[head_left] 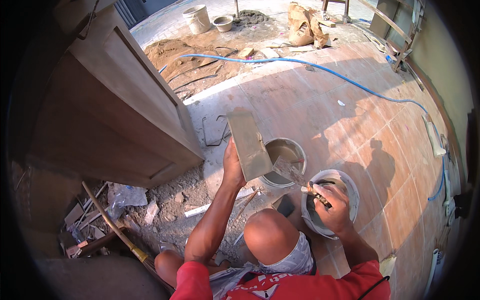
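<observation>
My left hand (233,162) is closed on the edge of a rectangular tile (248,145), held up and tilted, its face coated with smooth grey cement. In my right hand (332,206) is the handle of a trowel (290,171), whose smeared blade points left toward the tile's lower corner. I cannot tell whether blade and tile touch. Beneath them stands a bucket (303,145) of grey wet mix, partly hidden by the tile and blade. A second, white bucket (352,187) sits under my right hand, with grey stuff inside.
A brown panelled door (125,110) stands at left, with rubble, a plastic bag (127,195) and a broom (110,222) below it. A blue hose (325,67) crosses the tiled floor. Farther off are a sand heap (175,57), a white bucket (197,20) and a torn paper sack (301,27).
</observation>
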Motion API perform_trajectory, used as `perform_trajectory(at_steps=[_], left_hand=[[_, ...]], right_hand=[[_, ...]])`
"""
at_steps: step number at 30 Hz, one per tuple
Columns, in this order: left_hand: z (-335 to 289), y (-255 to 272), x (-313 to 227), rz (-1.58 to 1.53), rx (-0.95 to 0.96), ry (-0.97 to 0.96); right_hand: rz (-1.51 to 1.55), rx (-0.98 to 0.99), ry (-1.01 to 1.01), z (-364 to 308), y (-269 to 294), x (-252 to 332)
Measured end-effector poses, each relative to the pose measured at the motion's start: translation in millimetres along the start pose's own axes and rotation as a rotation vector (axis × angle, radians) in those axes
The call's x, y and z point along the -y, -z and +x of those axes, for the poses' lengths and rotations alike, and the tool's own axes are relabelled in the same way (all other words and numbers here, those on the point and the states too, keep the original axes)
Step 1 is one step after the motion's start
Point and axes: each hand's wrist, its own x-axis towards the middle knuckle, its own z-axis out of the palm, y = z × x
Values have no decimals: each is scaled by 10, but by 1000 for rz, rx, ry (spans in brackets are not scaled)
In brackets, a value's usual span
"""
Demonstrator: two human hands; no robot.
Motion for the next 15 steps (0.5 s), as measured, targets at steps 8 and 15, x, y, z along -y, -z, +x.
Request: perform_trajectory(at_steps=[8, 15], left_hand=[[-108, -176, 42, 103, 22, -99], [-161, -536, 193, 189, 226, -133]], right_hand=[[-88, 10, -89, -253, -102, 180], [-57, -122, -184, -563, -157, 178]])
